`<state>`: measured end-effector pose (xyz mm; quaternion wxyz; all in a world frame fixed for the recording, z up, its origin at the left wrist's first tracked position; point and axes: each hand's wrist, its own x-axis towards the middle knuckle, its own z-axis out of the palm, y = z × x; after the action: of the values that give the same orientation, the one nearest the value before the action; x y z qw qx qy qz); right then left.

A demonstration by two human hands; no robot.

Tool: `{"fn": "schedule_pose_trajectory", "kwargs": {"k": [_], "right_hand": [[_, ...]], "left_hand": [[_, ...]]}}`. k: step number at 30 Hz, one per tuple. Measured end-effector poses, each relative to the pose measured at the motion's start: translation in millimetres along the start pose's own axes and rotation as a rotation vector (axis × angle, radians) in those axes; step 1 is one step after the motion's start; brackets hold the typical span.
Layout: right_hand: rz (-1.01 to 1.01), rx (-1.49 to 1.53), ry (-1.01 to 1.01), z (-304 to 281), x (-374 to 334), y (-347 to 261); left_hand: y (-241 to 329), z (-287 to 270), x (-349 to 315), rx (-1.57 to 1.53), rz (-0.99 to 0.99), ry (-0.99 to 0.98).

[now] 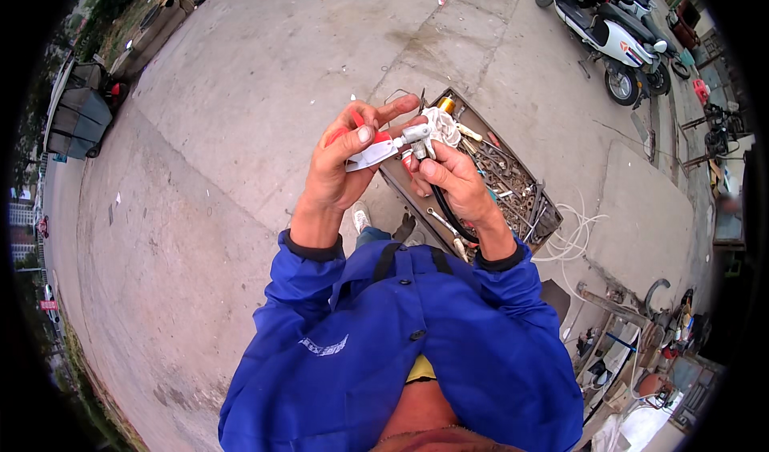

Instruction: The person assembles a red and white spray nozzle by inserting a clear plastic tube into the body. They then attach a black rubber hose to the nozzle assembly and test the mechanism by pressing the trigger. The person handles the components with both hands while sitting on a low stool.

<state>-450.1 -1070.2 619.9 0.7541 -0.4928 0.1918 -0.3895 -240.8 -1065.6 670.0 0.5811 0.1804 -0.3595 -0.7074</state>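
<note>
In front of my chest, both hands are raised over the near end of an open toolbox (479,122). My left hand (327,163) is closed round a red and white flat-sided piece (370,157), its index finger stretched out. A silver metal fitting (415,134) meets the right end of that piece. My right hand (465,183) pinches the fitting's lower part between thumb and fingers. From there a black hose (445,207) curves down past my right wrist. My fingers partly hide the join.
Wrenches and many small metal parts (513,191) fill the toolbox, with a white rag (443,127) at its far end. A thin white hose (578,232) lies coiled on its right. Parked scooters (621,47) stand far right; a cluttered bench (617,316) is near right.
</note>
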Motion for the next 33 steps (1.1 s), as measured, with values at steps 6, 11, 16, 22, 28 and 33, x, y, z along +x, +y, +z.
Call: {"fn": "schedule_pose_trajectory", "kwargs": {"k": [6,11,16,22,28,33], "right_hand": [[-0.055,0.034,-0.064,-8.4,-6.9,3.5],[-0.003,-0.120,-0.063,-11.8,-9.0,6.4],[-0.026,-0.356,-0.071,-19.3,-10.9,2.5],[-0.006,-0.478,-0.086,-17.8,-14.0,-4.6],[-0.021,-0.545,-0.101,-27.3,-12.2,-0.6],[-0.019,-0.508,-0.080,-36.0,-12.2,11.5]], "left_hand": [[9.6,-1.7,-3.3,0.079,-0.059,-0.028],[12.9,4.6,-5.9,0.079,-0.079,-0.058],[14.1,7.5,-5.4,0.171,-0.093,-0.078],[12.3,5.3,-7.6,0.268,-0.124,-0.119],[10.8,6.5,-6.1,0.283,-0.173,-0.047],[3.4,-1.5,-4.8,0.178,-0.201,-0.002]]}}
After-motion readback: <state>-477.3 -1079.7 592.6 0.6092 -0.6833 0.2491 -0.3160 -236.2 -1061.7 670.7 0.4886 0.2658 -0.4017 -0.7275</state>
